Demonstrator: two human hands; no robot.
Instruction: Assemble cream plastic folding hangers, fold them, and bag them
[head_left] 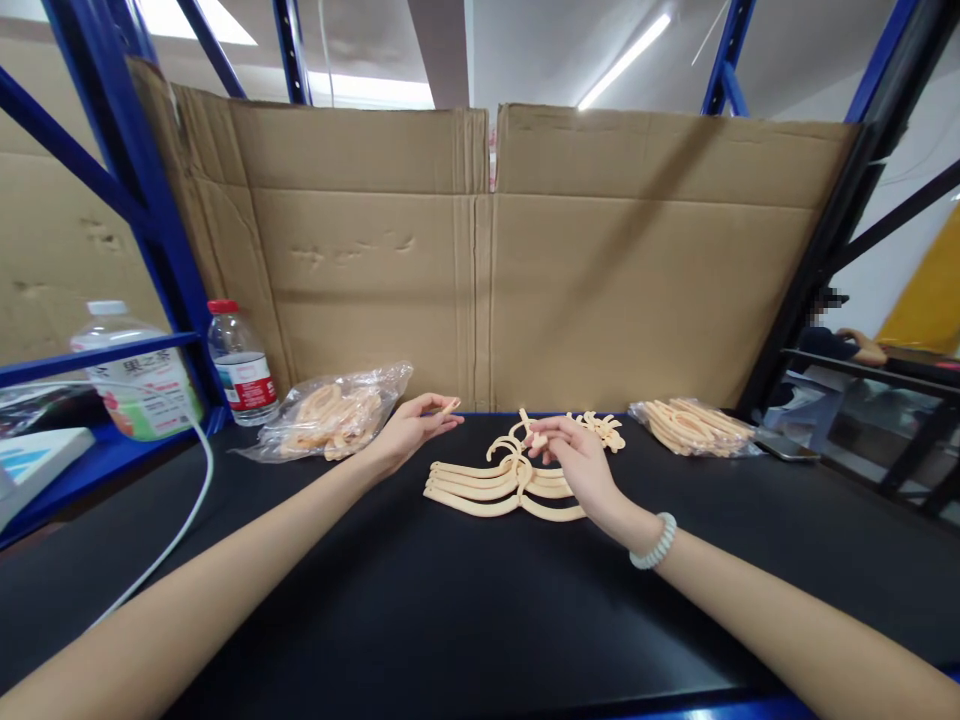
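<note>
My left hand [409, 432] pinches a thin beige piece [451, 406] between its fingertips, held above the table to the left of the hangers. Fingers of my right hand [576, 458] are closed on a small beige piece [538, 441], whose exact shape is partly hidden. Beneath and beside that hand lies a row of several beige hangers [480, 508], overlapping, with their hooks pointing away from me. The right ends of the hangers are partly covered by my right hand. A heap of small beige pieces [604, 430] is just behind it.
A clear bag of beige parts [330, 412] lies at the left, another bag [694, 427] at the right beside a phone [787, 446]. Bottles [241, 365] stand on the left near a white cable [201, 480]. Cardboard [375, 260] walls the back. A person [832, 340] sits far right.
</note>
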